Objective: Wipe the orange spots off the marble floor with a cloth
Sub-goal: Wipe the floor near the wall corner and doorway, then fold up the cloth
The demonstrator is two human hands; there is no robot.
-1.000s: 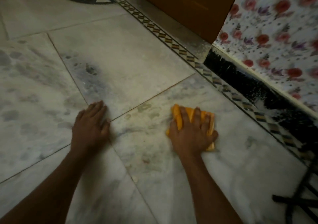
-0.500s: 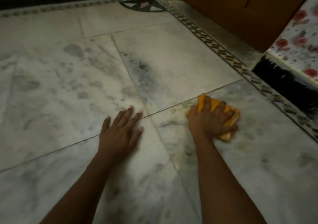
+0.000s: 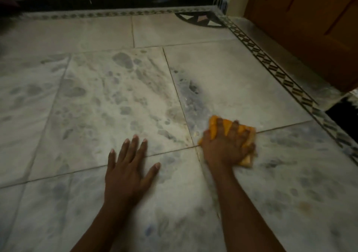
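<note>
dim indoor light | soft motion blur throughout | wide-angle bending at edges

Open marble floor (image 3: pixel 120 97) spreads ahead and to the left of both hands. A wooden door (image 3: pixel 310 31) blocks the right, and a dark skirting (image 3: pixel 108 2) closes the far edge.

Marble floor (image 3: pixel 222 73) under orange cloth (image 3: pixel 217 128), hands.
</note>
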